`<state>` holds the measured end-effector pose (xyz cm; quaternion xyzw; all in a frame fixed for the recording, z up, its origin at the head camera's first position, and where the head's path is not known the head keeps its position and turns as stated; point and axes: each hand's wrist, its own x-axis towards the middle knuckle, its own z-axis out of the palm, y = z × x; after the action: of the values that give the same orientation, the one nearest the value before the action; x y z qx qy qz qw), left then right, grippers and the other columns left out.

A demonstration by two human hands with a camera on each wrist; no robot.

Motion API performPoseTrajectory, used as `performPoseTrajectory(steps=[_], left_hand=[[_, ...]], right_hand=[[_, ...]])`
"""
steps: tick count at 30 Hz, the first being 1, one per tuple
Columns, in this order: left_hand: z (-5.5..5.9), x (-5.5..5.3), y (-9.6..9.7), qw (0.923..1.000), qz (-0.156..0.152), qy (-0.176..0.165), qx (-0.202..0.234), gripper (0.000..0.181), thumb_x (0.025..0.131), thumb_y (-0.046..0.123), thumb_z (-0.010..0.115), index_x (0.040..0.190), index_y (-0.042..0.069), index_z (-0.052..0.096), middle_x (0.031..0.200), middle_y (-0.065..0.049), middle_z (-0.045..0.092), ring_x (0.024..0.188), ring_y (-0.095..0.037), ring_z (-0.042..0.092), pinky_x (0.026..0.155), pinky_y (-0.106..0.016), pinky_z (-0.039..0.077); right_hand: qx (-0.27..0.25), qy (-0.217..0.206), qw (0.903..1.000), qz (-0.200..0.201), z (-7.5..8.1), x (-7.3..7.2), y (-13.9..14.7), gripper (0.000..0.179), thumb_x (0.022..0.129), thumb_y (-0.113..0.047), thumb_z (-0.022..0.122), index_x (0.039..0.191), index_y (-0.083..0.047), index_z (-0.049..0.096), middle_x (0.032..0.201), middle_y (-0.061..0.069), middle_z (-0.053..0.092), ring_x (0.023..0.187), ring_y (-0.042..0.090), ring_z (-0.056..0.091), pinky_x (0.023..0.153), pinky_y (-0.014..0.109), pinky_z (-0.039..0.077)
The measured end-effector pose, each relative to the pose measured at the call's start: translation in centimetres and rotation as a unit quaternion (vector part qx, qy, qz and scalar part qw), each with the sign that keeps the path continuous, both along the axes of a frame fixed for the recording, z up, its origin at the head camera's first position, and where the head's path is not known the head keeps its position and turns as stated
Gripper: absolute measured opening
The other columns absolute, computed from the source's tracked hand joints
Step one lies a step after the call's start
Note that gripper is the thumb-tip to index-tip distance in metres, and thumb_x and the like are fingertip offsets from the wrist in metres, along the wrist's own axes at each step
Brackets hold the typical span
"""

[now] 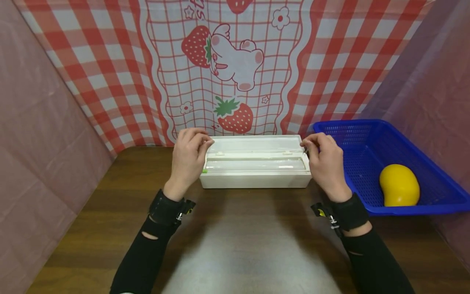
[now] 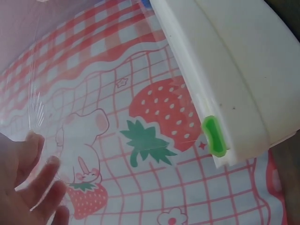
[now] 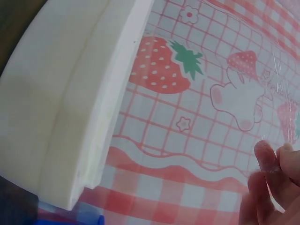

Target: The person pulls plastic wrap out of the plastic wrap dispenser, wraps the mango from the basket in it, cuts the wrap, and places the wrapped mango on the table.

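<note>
Box (image 1: 256,181): white, on table (image 1: 242,245)
Left hand (image 1: 188,157): fingers pinching clear film (image 2: 35,108)
Right hand (image 1: 327,163): fingers pinching film
Basket (image 1: 415,210): blue, beside box

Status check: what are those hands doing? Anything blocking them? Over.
Left hand and right hand pinching clear film. White box on table. Blue basket at right; nothing visibly blocking.

At eight o'clock, clear film (image 2: 33,105) is pinched by the fingers (image 2: 44,174) of the left hand (image 2: 22,185), its fine creases drawn up toward ten o'clock. From one to four o'clock, space is taken by a white box (image 2: 234,70), marked near its end by a green tab (image 2: 215,137). Behind, strawberries are printed on a cloth (image 2: 126,187).
</note>
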<state>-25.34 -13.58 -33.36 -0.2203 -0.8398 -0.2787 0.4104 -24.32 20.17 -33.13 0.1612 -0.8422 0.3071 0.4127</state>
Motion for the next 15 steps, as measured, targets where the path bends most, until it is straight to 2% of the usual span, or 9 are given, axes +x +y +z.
performPoseTrajectory(steps=[3, 6, 10, 13, 15], left_hand=[[0.09, 0.21, 0.06, 1.0, 0.001, -0.008, -0.004, 0.02, 0.091, 0.03, 0.055, 0.09, 0.011, 0.062, 0.091, -0.001, 0.061, 0.087, -0.016, 0.051, 0.08, -0.035, 0.039], [0.13, 0.48, 0.13, 0.9997, 0.0, -0.024, -0.004, 0.021, 0.094, 0.031, 0.051, 0.092, 0.013, 0.06, 0.08, 0.002, 0.059, 0.072, -0.012, 0.05, 0.071, -0.034, 0.04], [0.32, 0.78, 0.13, 0.9991, -0.007, -0.041, 0.003, 0.023, 0.096, 0.033, 0.047, 0.095, 0.014, 0.059, 0.08, 0.004, 0.057, 0.068, -0.01, 0.048, 0.064, -0.031, 0.039], [0.49, 0.94, -0.03, 0.9963, -0.045, -0.069, 0.024, 0.023, 0.096, 0.033, 0.047, 0.097, 0.013, 0.059, 0.08, 0.003, 0.054, 0.065, -0.01, 0.045, 0.06, -0.03, 0.037], [0.62, 1.02, -0.21, 0.9909, -0.081, -0.098, 0.042, 0.023, 0.096, 0.033, 0.047, 0.098, 0.013, 0.058, 0.078, 0.002, 0.051, 0.063, -0.011, 0.043, 0.058, -0.03, 0.036]], right_hand=[[0.0, 0.012, 0.9999, 0.0, 0.34, 0.18, -0.04, 0.019, 0.094, -0.021, 0.052, 0.086, -0.007, 0.062, 0.08, 0.006, 0.06, 0.083, 0.023, 0.049, 0.07, 0.041, 0.035], [-0.007, 0.021, 0.9997, -0.002, 0.58, 0.36, -0.08, 0.019, 0.093, -0.02, 0.052, 0.085, -0.007, 0.063, 0.081, 0.006, 0.06, 0.09, 0.023, 0.05, 0.074, 0.043, 0.036], [-0.017, 0.026, 0.9995, 0.005, 0.76, 0.56, -0.1, 0.019, 0.094, -0.021, 0.051, 0.088, -0.006, 0.061, 0.082, 0.005, 0.062, 0.082, 0.018, 0.053, 0.068, 0.036, 0.037], [-0.028, 0.009, 0.9994, 0.016, 0.76, 0.66, -0.06, 0.018, 0.095, -0.022, 0.05, 0.09, -0.006, 0.058, 0.079, 0.003, 0.062, 0.07, 0.012, 0.053, 0.059, 0.03, 0.033], [-0.04, -0.012, 0.9989, 0.023, 0.71, 0.74, -0.04, 0.019, 0.096, -0.023, 0.048, 0.091, -0.007, 0.056, 0.076, 0.0, 0.061, 0.066, 0.008, 0.052, 0.055, 0.027, 0.032]])
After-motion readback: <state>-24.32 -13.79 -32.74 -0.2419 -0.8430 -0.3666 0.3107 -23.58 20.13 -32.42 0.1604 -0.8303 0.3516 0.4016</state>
